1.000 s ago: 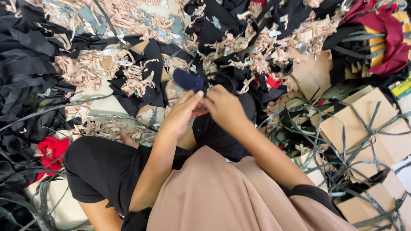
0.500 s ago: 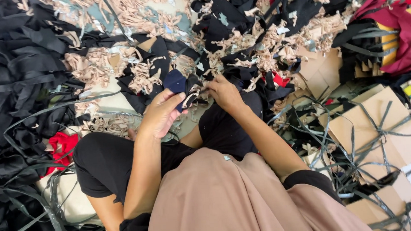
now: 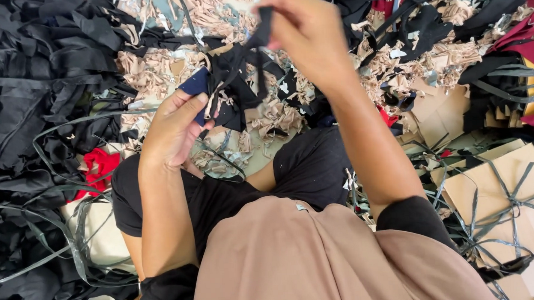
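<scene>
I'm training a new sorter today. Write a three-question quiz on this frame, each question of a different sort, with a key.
1. True or false: the left hand pinches a dark navy fabric piece.
2. Multiple choice: what does the raised right hand grip? A) a red scrap B) a black fabric strip C) a cardboard sheet
3. Fill in: the flat sheets crossed by dark strips at the person's right are made of ____.

Key
1. True; thumb and fingers clamp it.
2. B; the strip runs down to a tangle of black scraps hanging between the hands.
3. Cardboard; see the cardboard sheets.
</scene>
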